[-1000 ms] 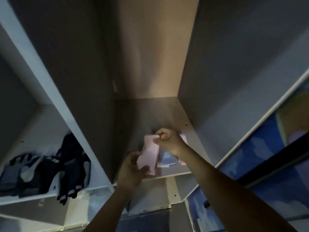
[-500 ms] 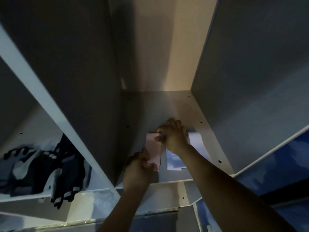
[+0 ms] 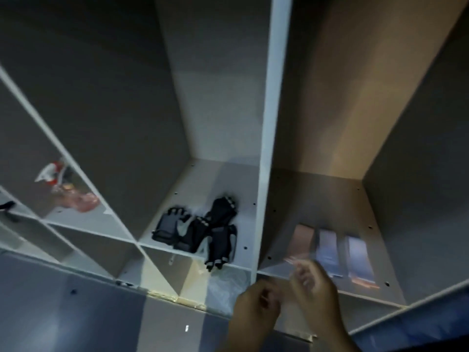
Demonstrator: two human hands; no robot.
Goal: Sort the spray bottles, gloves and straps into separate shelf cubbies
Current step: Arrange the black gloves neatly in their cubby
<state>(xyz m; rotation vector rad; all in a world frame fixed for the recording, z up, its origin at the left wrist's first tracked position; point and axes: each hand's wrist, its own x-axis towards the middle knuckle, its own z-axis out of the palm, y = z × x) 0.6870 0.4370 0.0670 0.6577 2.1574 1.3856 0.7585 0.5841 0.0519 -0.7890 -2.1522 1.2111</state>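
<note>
White shelf cubbies (image 3: pixel 269 128) fill the dim view. Straps (image 3: pixel 327 250) lie flat, side by side, in the right cubby (pink, then two bluish ones). Dark gloves (image 3: pixel 203 235) sit heaped in the middle cubby, one overhanging the front edge, and a spray bottle (image 3: pixel 68 194) lies in the left one. Both hands hang blurred before the right cubby: left hand (image 3: pixel 256 308) loosely curled, right hand (image 3: pixel 312 285) likewise; whether either holds anything, I cannot tell.

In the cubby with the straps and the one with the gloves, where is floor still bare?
Strap cubby: the pink strap and two bluish straps lie side by side near the front; bare floor behind them and along the right wall. Glove cubby: the gloves crowd the front, one overhanging the edge; the back is bare. Both hands are blurred, outside the front edge.
</note>
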